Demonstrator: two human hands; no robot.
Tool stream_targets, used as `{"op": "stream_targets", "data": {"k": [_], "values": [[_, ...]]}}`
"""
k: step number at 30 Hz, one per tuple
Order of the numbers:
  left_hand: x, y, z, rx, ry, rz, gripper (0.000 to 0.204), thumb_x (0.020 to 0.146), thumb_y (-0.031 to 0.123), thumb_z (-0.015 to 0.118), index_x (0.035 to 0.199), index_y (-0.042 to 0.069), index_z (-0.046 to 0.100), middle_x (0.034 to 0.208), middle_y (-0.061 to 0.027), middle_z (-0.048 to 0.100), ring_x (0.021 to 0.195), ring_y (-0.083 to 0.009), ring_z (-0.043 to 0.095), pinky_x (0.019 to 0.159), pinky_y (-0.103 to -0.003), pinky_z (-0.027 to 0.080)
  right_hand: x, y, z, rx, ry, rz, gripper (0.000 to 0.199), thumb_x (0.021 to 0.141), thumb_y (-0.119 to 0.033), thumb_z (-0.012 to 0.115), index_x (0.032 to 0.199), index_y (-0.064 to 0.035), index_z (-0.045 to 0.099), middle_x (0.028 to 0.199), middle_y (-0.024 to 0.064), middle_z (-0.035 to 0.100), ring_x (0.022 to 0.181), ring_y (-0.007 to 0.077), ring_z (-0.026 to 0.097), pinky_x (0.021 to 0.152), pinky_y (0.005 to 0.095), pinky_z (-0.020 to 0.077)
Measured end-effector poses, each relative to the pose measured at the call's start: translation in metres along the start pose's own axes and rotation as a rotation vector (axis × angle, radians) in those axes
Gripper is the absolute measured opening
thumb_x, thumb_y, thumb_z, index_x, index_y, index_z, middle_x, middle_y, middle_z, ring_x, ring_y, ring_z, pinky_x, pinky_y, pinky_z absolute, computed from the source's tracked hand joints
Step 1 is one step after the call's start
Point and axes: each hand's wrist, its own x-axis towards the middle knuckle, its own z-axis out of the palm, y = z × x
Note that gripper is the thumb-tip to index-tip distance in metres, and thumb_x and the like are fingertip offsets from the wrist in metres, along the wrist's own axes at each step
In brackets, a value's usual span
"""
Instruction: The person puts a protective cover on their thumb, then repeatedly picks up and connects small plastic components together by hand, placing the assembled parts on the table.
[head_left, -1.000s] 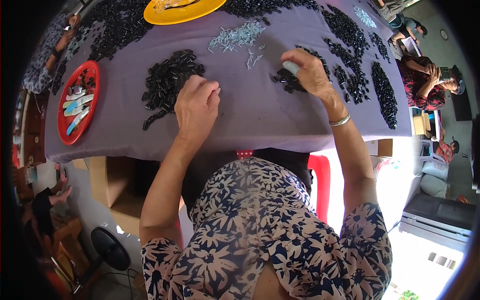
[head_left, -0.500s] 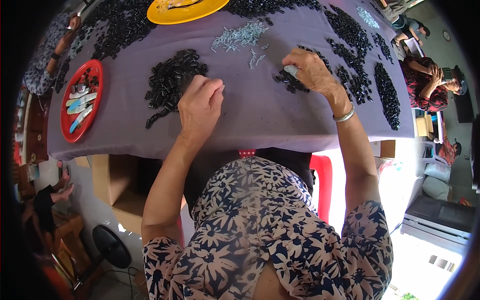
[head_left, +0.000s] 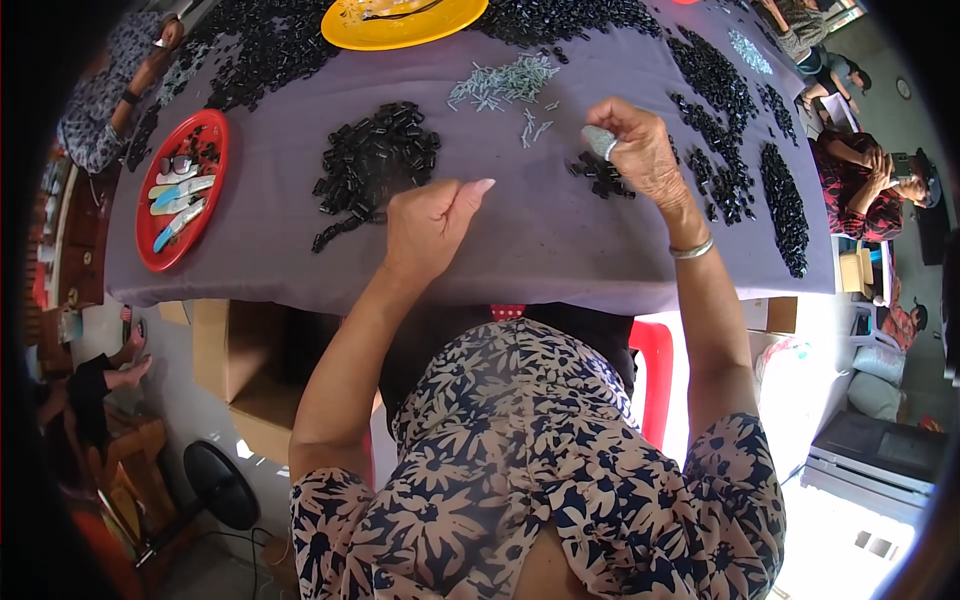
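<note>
My left hand is closed just in front of a heap of small black pieces, its fingers curled in and its thumb stretched to the right. Whatever it holds, if anything, is hidden. Above a smaller cluster of black pieces, my right hand has its fingers drawn together. A grey cover wraps one of its digits, and a silvery bangle circles the wrist. Nothing that I can name shows between the right fingers. Small pale grey pins lie in a pile beyond both hands.
A red tray with several pale-handled tools and dark bits stands at left. At the far edge is a yellow plate. More black pieces cover the right side of the purple cloth. Other people sit around the table.
My left hand has drawn back from the black heap toward me and right, its thumb now straightened. My right hand has turned slightly above the small cluster. The view has shifted a little.
</note>
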Motion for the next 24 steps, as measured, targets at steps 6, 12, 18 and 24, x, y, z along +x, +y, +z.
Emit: {"op": "stream_targets", "data": {"k": [6,12,18,24], "values": [[0.001,-0.007,-0.001,-0.032,-0.079,-0.081,0.038,0.091,0.021,0.069,0.066,-0.002,0.051,0.054,-0.0089,0.037,0.049,-0.0145,0.03,0.045,-0.031,0.032,-0.026,-0.028,0.042,0.064,0.005,-0.009,0.009,0.086,-0.001,0.068,0.094,-0.001,0.064,0.078,-0.004,0.06,0.074,0.0033,0.051,0.066,0.0216,0.0457],[0.001,0.003,0.002,-0.263,-0.111,-0.165,0.022,0.084,0.014,0.074,0.098,0.0,0.066,0.072,-0.0064,0.063,0.058,-0.0094,0.05,0.056,-0.026,0.045,-0.042,-0.053,0.073,-0.082,-0.016,-0.216,0.014,0.085,0.001,0.067,0.098,-0.0024,0.063,0.083,0.0095,0.062,0.071,0.0226,0.062,0.067,0.0304,0.0489],[-0.004,-0.008,0.007,-0.46,-0.229,-0.213,0.024,0.083,0.0,0.071,0.106,0.001,0.066,0.087,-0.0007,0.065,0.08,-0.0077,0.061,0.074,-0.023,0.051,-0.048,-0.067,0.081,-0.01,-0.039,-0.174,0.015,0.085,0.002,0.066,0.098,-0.003,0.062,0.081,0.0078,0.063,0.072,0.0168,0.062,0.065,0.0302,0.0491],[-0.002,-0.006,0.005,-0.407,-0.278,-0.104,0.021,0.079,-0.001,0.071,0.1,0.0,0.066,0.083,-0.0046,0.066,0.074,-0.011,0.062,0.067,-0.026,0.049,-0.048,-0.061,0.075,0.119,-0.106,-0.077,0.014,0.086,0.003,0.066,0.099,-0.0027,0.064,0.082,0.0035,0.066,0.073,0.0082,0.059,0.066,0.0267,0.0491]]}}
